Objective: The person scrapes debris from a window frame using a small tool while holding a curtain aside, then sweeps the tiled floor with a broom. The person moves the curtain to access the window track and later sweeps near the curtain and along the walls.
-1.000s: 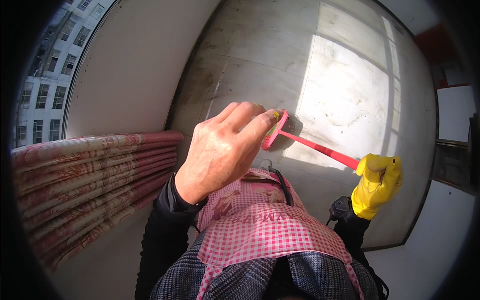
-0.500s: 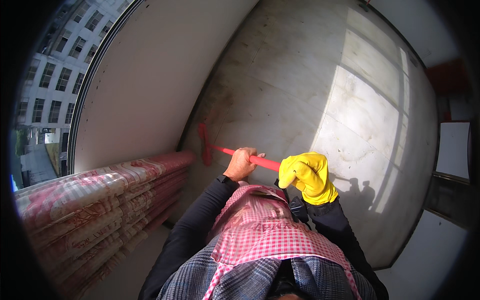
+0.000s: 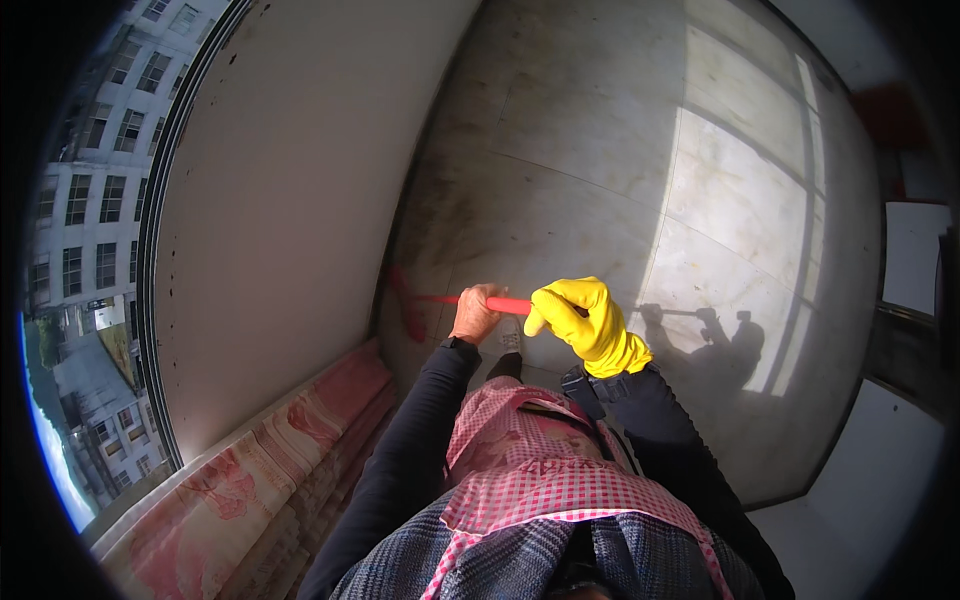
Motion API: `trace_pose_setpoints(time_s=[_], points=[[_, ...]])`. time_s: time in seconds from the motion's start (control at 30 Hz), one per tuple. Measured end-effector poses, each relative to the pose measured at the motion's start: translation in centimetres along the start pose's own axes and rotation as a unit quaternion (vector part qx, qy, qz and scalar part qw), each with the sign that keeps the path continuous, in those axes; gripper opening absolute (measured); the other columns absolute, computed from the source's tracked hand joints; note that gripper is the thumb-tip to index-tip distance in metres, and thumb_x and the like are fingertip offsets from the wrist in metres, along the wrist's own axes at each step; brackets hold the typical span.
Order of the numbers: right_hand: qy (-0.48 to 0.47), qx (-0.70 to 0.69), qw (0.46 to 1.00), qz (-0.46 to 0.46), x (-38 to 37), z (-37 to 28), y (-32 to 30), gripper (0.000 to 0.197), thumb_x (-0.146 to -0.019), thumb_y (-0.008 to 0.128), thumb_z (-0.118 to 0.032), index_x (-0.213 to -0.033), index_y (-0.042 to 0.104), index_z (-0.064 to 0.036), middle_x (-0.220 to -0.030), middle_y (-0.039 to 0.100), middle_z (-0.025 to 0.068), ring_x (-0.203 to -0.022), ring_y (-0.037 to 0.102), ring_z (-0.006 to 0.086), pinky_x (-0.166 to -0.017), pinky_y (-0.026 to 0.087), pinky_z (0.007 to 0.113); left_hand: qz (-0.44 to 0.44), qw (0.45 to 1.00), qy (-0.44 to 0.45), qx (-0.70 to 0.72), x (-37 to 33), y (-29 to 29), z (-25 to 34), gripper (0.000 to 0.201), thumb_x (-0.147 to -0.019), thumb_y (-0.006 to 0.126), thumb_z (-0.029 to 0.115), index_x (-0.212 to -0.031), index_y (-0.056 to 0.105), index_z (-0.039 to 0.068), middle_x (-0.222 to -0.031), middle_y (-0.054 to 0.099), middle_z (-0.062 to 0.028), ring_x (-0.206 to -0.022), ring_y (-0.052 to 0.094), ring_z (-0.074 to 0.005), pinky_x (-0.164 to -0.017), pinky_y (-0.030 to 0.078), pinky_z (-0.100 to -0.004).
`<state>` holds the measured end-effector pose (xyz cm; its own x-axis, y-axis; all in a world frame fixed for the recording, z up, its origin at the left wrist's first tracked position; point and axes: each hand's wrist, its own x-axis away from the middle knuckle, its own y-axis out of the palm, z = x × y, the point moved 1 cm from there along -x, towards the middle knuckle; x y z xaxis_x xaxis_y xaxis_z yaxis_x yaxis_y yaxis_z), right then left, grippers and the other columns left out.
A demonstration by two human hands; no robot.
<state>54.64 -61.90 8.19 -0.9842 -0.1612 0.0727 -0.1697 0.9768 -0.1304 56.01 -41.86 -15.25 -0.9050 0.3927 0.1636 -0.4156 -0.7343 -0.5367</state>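
Note:
A red broom (image 3: 509, 305) slants from my hands down to the floor on the left, its blurred head (image 3: 406, 306) close to the foot of the wall. My bare left hand (image 3: 476, 314) is wrapped round the middle of the handle. At the handle's upper end, my right hand (image 3: 590, 325) in a yellow rubber glove (image 3: 612, 347) is closed on it. The gloved fingers hide the tip of the handle.
A pale wall (image 3: 300, 190) with a window runs along my left, above a pink patterned curtain (image 3: 235, 480). The stained floor (image 3: 560, 120) carries a sunlit patch and my shadow. White panels (image 3: 915, 255) stand at the right. My shoe (image 3: 511, 335) shows below the handle.
The view has shifted along the wall, and the curtain sits lower in it. My shoe has come into sight. Both hands keep hold of the broom, whose handle now lies more level in view.

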Motion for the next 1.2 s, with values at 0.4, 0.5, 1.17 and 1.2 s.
trace_pose_setpoints(time_s=[0.4, 0.5, 1.17, 1.2], points=[[-0.12, 0.202, 0.956, 0.178, 4.6, -14.1, -3.1, 0.015, -0.074, 0.05, 0.001, -0.066, 0.063, -0.0019, -0.052, 0.055, 0.0071, -0.046, 0.053, 0.0213, -0.049, 0.042, 0.033, -0.192, 0.917, 0.263, 0.229, -6.6, 6.9, 22.5, 0.03, -0.088, 0.067, 0.016, -0.067, 0.054, 0.0, -0.067, 0.059, -0.0178, -0.073, 0.059, -0.0397, -0.071, 0.047, -0.0478], [-0.188, 0.156, 0.962, 0.119, 7.3, -16.1, -5.3, 0.017, -0.069, 0.048, -0.001, -0.063, 0.064, -0.0033, -0.047, 0.046, 0.004, -0.041, 0.049, 0.0182, -0.044, 0.037, 0.031, -0.174, 0.924, 0.274, 0.2, -4.2, 5.5, 23.9, 0.029, -0.089, 0.067, 0.015, -0.068, 0.054, 0.001, -0.068, 0.059, -0.0163, -0.073, 0.06, -0.038, -0.073, 0.047, -0.0476], [-0.057, 0.229, 0.967, 0.093, 6.1, -13.1, -1.8, 0.007, -0.068, 0.072, -0.002, -0.068, 0.066, -0.0052, -0.065, 0.061, 0.0057, -0.059, 0.06, 0.025, -0.057, 0.047, 0.035, -0.169, 0.919, 0.269, 0.232, -4.3, 7.6, 20.3, 0.038, -0.088, 0.07, 0.015, -0.062, 0.045, 0.002, -0.064, 0.054, -0.0181, -0.069, 0.056, -0.0387, -0.064, 0.046, -0.0486], [-0.083, 0.223, 0.966, 0.103, 6.2, -14.6, -1.7, 0.003, -0.07, 0.07, -0.005, -0.069, 0.068, -0.0056, -0.063, 0.061, 0.0046, -0.056, 0.06, 0.0236, -0.056, 0.046, 0.034, -0.162, 0.916, 0.277, 0.24, -4.0, 6.8, 21.4, 0.04, -0.088, 0.07, 0.015, -0.062, 0.044, 0.002, -0.064, 0.054, -0.0183, -0.069, 0.056, -0.0395, -0.063, 0.046, -0.0489]])
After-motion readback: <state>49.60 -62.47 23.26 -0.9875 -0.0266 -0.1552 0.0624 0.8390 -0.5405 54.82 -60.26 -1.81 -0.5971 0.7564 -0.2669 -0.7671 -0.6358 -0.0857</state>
